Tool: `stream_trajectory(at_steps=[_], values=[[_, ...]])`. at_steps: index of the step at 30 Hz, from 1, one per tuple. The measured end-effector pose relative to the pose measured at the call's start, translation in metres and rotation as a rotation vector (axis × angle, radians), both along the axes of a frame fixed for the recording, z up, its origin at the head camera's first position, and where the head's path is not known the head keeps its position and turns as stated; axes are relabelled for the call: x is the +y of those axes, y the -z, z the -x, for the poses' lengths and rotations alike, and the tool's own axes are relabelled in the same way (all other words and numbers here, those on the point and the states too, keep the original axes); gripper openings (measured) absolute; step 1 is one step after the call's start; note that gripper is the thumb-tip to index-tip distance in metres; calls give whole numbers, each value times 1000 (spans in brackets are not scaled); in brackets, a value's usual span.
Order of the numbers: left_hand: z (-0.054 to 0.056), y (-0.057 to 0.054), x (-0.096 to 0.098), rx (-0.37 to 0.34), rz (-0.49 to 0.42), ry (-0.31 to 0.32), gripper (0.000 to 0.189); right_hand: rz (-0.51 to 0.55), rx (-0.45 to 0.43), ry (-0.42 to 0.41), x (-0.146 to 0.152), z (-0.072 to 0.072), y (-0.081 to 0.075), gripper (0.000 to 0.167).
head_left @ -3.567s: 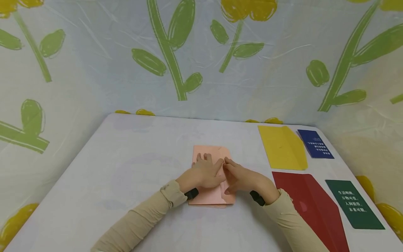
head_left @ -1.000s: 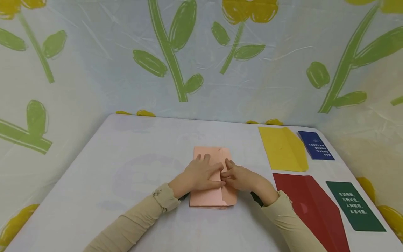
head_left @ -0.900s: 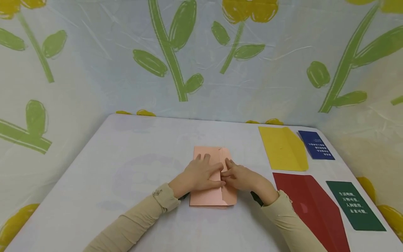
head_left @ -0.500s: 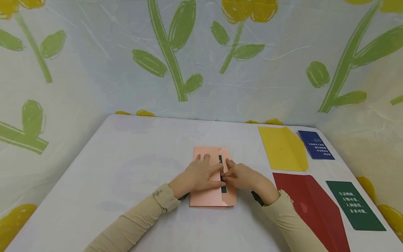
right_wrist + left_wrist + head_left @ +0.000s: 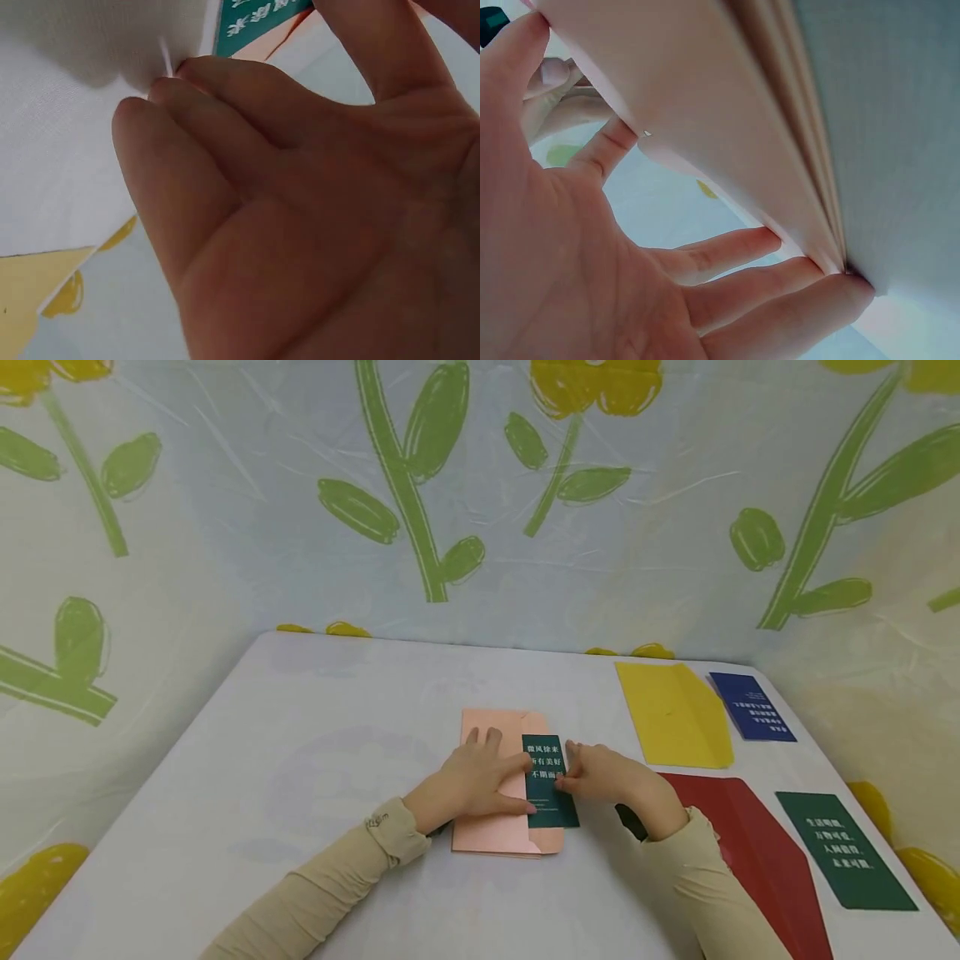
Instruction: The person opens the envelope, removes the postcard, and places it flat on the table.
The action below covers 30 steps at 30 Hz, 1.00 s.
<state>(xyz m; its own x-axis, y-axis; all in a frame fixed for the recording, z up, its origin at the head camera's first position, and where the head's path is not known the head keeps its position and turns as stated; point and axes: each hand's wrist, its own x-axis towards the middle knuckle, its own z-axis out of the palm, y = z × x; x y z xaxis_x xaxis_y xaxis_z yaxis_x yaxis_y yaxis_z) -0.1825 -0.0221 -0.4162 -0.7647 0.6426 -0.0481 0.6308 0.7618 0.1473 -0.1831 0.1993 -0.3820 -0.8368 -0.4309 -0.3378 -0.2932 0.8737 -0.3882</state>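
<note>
A stack of pink envelopes [image 5: 487,837] lies mid-table, the top one's flap unfolded to the right. On it rests my left hand [image 5: 468,781], fingers spread; in the left wrist view its fingertips touch the pink paper [image 5: 675,90]. A dark green card [image 5: 551,802] with white writing sticks out of the envelope's right-hand opening, over the flap. My right hand [image 5: 609,777] pinches the card's right edge, thumb on top. Only a corner of the green card [image 5: 259,30] shows in the right wrist view. The card's left end is hidden by the envelope and left fingers.
To the right lie a yellow envelope [image 5: 671,714] and a red envelope [image 5: 750,835], the latter partly under the right forearm. Beside them are a blue card [image 5: 752,706] and another green card [image 5: 846,852]. A flower-patterned sheet [image 5: 480,502] hangs behind the white table [image 5: 337,760].
The green card has come into view, sliding rightward out of the pink envelope with my right hand. My left hand has stayed almost still on the envelope over the last second.
</note>
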Motion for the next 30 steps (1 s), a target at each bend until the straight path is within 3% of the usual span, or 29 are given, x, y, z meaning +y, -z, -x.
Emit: stream_trajectory(at_steps=[4,7,10,12,18,30], values=[[-1,3,0,-20,1,-10,67,11,58,-10,-2,-3,-2,21],[-1,5,0,-18,24,-10,71,12,67,-47,-9,-8,0,54],[-1,5,-1,-8,36,-8,74,16,-13,-61,-16,-13,5,85],[-2,4,-1,-9,35,-10,77,7,-65,-52,-20,-14,9,94],[-3,1,-1,-15,27,-22,75,-57,-96,-6,-22,-15,9,98],[-2,0,0,-13,37,-16,67,-67,-116,14,-9,-11,4,97]])
